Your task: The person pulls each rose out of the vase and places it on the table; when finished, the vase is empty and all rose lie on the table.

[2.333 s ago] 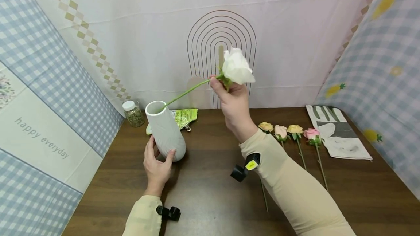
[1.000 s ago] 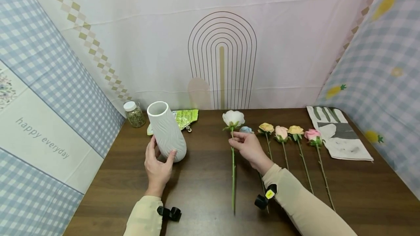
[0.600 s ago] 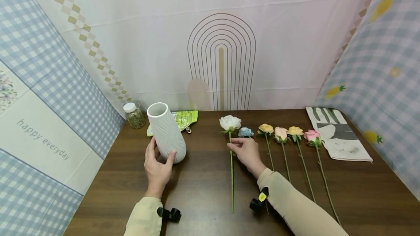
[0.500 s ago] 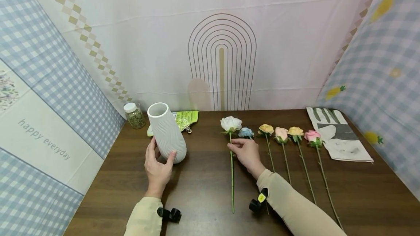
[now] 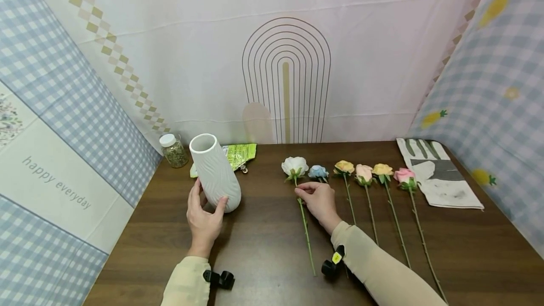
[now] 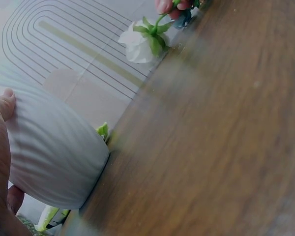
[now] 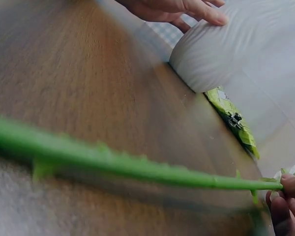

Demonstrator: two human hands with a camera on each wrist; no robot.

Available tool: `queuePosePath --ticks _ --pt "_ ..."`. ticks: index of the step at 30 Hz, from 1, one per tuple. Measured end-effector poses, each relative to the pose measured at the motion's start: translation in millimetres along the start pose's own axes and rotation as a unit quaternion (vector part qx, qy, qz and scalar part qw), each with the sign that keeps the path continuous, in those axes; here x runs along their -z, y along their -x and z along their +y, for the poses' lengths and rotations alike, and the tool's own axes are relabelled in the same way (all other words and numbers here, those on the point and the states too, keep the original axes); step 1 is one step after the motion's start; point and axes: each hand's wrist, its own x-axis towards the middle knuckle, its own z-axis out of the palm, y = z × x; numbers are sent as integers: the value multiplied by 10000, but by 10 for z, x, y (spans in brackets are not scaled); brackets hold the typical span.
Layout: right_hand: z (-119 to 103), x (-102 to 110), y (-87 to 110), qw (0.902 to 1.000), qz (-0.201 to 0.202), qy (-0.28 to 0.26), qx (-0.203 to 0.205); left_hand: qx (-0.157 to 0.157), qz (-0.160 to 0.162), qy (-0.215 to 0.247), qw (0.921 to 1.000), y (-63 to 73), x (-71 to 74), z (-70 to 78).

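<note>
My left hand [image 5: 205,220] grips the lower side of a white ribbed vase [image 5: 216,174], fingers at its left and thumb across its front. The vase mouth shows no stem in it. My right hand [image 5: 319,203] pinches the green stem of a white artificial rose [image 5: 294,166] just below the bloom. The stem slants toward the table's near side. In the right wrist view, the rose's thorny stem [image 7: 187,178] runs across close to the table. A blue rose [image 5: 318,172] lies right beside that hand, which hides much of its stem.
Right of the blue rose lie a yellow rose [image 5: 344,167], a peach rose [image 5: 363,174], another yellow rose [image 5: 383,171] and a pink rose [image 5: 405,177]. A folded cloth [image 5: 444,178] is at the back right. Behind the vase are a lidded jar [image 5: 174,152] and a green packet [image 5: 241,154].
My right hand has brought the white rose out of the vase mouth and down to the table beside the blue one; its stem now slants more. The left hand stays on the vase.
</note>
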Motion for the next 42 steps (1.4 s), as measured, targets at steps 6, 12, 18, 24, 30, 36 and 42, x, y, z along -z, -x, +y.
queuePosePath --ticks 6,12,18,24,30,36,42 --pt "13 -31 20 9991 -141 -273 -279 101 -63 29 9999 -3 10 -5" --pt "32 -60 12 9988 -174 -307 -342 92 -21 47 9999 -11 14 -27" --pt "58 -45 33 9990 -193 -239 -337 72 -29 74 9999 15 -11 -52" --pt "83 -52 17 9992 -139 -219 -294 43 4 130 9999 -13 -29 -47" --pt "48 -72 -8 9999 -76 8 -111 5 77 218 9997 -86 -19 -68" --pt "-200 215 1 9985 -188 412 308 -238 122 325 9991 -174 82 -26" --pt "-428 1138 121 9783 -36 1392 1533 -645 -410 -21 9971 -392 397 96"
